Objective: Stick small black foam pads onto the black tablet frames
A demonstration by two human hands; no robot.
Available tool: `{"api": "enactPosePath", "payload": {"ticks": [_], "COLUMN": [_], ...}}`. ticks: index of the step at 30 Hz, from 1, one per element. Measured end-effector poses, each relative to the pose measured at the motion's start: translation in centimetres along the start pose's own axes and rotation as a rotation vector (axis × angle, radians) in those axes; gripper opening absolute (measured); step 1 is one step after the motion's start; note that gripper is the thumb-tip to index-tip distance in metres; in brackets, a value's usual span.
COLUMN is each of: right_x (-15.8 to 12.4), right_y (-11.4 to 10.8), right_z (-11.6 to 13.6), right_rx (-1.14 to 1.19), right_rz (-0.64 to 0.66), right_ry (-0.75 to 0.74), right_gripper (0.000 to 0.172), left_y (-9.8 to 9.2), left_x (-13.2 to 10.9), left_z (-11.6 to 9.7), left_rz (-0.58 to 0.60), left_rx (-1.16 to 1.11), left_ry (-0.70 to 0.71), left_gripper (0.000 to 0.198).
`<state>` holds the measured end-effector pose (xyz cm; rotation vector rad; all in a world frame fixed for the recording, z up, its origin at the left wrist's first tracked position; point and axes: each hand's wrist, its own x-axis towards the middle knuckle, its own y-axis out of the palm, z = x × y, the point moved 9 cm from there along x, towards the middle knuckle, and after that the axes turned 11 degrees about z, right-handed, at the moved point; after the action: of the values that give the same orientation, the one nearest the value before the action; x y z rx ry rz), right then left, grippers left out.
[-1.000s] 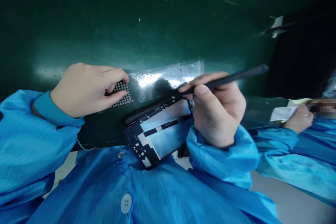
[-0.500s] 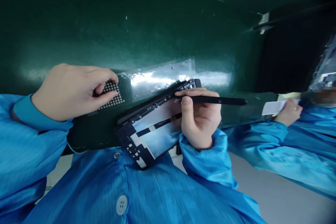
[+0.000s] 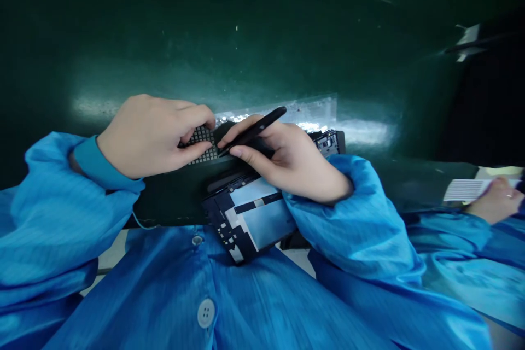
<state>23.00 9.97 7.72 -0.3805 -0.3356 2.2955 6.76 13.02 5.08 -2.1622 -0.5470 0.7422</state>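
Observation:
My left hand [image 3: 156,134] pinches a sheet of small grey square pads [image 3: 200,145] between thumb and bent fingers. Its far part is hidden under the hand. My right hand [image 3: 283,156] grips slim black tweezers [image 3: 262,124] like a pen, their tip down at the sheet's right edge, close to my left thumb. Whether a pad sits in the tip is too small to tell. Below lies an opened tablet-like device [image 3: 262,219], tilted across the table's front edge, with pale panels, a dark strip and a circuit board showing. My right hand and sleeve cover part of it.
A clear plastic sheet [image 3: 315,106] lies behind my right hand on the dark green table [image 3: 229,60]. To the right, a co-worker's hand [image 3: 496,199] holds a white striped sheet [image 3: 463,190]. A large black object [image 3: 484,109] stands beyond it.
My right hand has moved left with the tweezers, from the device to the pad sheet, and the tweezers now slant upward. My left hand keeps its pinch. The whole view has shifted.

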Motion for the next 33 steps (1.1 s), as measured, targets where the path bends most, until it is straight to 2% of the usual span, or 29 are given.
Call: {"api": "enactPosePath", "payload": {"ticks": [4,7,9,11,13,16,18,20,22,24,29,33], "right_x": [-0.3,0.1,-0.2,-1.9,-5.5,-14.0,-19.7,-23.6,-25.4,-25.8,-25.2,-25.1], "right_y": [0.2,0.3,-0.2,-1.6,-3.2,-4.6,-3.9,-2.3,-0.7,0.3,0.7,0.6], "right_z": [0.0,0.0,-0.2,-0.6,-1.3,-2.6,-3.2,-3.9,-4.7,-5.2,-4.8,-4.7], "right_rx": [-0.003,-0.016,0.120,0.335,0.485,0.454,0.369,0.327,0.317,0.303,0.217,0.193], "right_rz": [0.002,0.022,-0.011,-0.137,-0.368,-0.804,-1.037,-1.129,-1.098,-1.028,-0.928,-0.911], "right_ry": [0.000,-0.020,-0.030,-0.025,0.009,0.126,0.204,0.249,0.253,0.222,0.149,0.130], "right_gripper": [0.014,0.011,0.009,0.014,0.019,0.015,0.012,0.013,0.012,0.008,0.009,0.013], "left_y": [-0.1,-0.2,-0.3,-0.8,-1.3,-1.5,-0.3,1.5,3.0,3.8,3.8,3.5], "left_x": [-0.1,-0.1,-0.1,-0.1,-0.2,-0.7,-1.1,-1.5,-1.8,-2.0,-2.1,-1.8], "left_z": [-0.5,-0.2,0.0,-0.1,-0.9,-4.0,-7.1,-9.9,-11.4,-11.8,-11.2,-11.2], "left_rz": [-0.003,0.010,0.023,0.022,-0.005,-0.076,-0.083,-0.051,-0.030,-0.032,-0.030,-0.022], "left_rx": [0.034,0.049,0.077,0.090,0.087,0.108,0.153,0.219,0.275,0.283,0.260,0.261], "left_ry": [0.003,-0.033,-0.056,-0.067,-0.083,-0.062,0.003,0.057,0.059,0.029,-0.010,0.010], "left_gripper": [0.037,0.045,0.054,0.057,0.053,0.060,0.079,0.092,0.097,0.099,0.103,0.105]}}
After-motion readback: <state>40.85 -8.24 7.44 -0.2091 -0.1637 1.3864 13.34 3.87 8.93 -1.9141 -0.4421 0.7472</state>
